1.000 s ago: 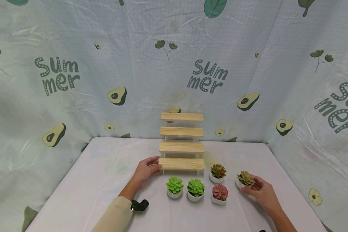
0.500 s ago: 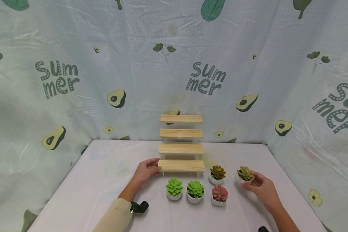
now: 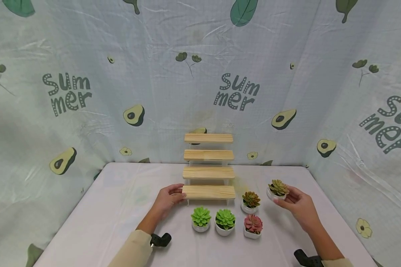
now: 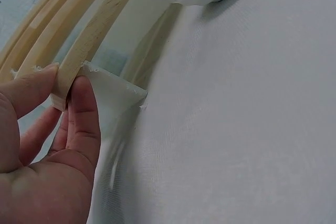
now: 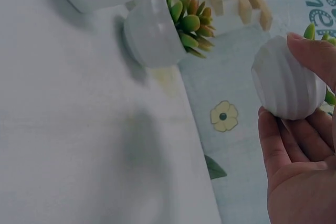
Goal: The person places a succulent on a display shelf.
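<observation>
My left hand (image 3: pixel 167 200) pinches the left end of the lowest board on a tiered wooden shelf stand (image 3: pixel 208 192). In the left wrist view, thumb and fingers (image 4: pixel 84 114) close on that board's end, beside a clear plastic support (image 4: pixel 113 87). On the right, my right hand (image 3: pixel 300 207) holds a potted succulent (image 3: pixel 278 188) with olive-green leaves. Its ribbed white pot (image 5: pixel 287 82) sits between thumb and fingers in the right wrist view, raised off the table. Closest to it stands a reddish-brown succulent (image 3: pixel 250 200) in a round white pot.
Two bright green succulents (image 3: pixel 201 217) and a pink succulent (image 3: pixel 253 224) in a squarish pot stand before the shelf on the white-covered table (image 3: pixel 120 222). A printed cloth (image 3: pixel 167 89) hangs behind and at the sides. Each wrist wears a black camera mount (image 3: pixel 160 240).
My right hand has lifted the olive-green succulent from the table and brought it slightly left. My left hand stays at the board's end. The head view has tilted up a little.
</observation>
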{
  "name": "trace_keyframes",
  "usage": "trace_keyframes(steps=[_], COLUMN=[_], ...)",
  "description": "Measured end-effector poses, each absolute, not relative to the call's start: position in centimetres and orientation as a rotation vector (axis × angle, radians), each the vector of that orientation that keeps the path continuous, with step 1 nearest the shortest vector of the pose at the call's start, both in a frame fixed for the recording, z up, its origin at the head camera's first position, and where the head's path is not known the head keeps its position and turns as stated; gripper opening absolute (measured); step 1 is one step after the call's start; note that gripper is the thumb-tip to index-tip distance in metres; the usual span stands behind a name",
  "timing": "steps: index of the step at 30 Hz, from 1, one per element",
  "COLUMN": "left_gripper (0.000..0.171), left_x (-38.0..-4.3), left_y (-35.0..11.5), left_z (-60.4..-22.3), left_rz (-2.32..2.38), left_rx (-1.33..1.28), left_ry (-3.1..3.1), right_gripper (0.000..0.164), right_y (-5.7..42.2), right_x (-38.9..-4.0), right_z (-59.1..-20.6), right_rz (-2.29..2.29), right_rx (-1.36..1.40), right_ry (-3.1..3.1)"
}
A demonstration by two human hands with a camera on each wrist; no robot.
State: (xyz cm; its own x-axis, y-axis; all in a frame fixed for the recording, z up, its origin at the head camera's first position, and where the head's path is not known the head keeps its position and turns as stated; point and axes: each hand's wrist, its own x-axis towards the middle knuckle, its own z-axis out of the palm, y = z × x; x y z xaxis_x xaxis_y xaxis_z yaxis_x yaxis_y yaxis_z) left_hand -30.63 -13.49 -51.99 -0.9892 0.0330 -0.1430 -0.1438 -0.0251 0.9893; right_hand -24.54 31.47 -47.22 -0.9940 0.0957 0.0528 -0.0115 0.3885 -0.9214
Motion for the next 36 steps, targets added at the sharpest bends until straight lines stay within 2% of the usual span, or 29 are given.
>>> trace_keyframes(steps=[25,36], left_gripper=[0.045,0.046], left_x=[-30.8,-30.8], left_y=[-13.6,-13.7], left_z=[-52.2,-52.3], left_rz=[2.194,2.192], left_rx=[-0.089,-0.084], left_ry=[2.071,2.058], right_gripper=[0.074,0.085], right_y=[25.9,23.6], right_x=[-28.6,-30.8], right_z=[-42.3,-40.9], right_rz=[1.587,1.566], right_rx=[0.171,0.220], right_ry=[-2.565,-2.587])
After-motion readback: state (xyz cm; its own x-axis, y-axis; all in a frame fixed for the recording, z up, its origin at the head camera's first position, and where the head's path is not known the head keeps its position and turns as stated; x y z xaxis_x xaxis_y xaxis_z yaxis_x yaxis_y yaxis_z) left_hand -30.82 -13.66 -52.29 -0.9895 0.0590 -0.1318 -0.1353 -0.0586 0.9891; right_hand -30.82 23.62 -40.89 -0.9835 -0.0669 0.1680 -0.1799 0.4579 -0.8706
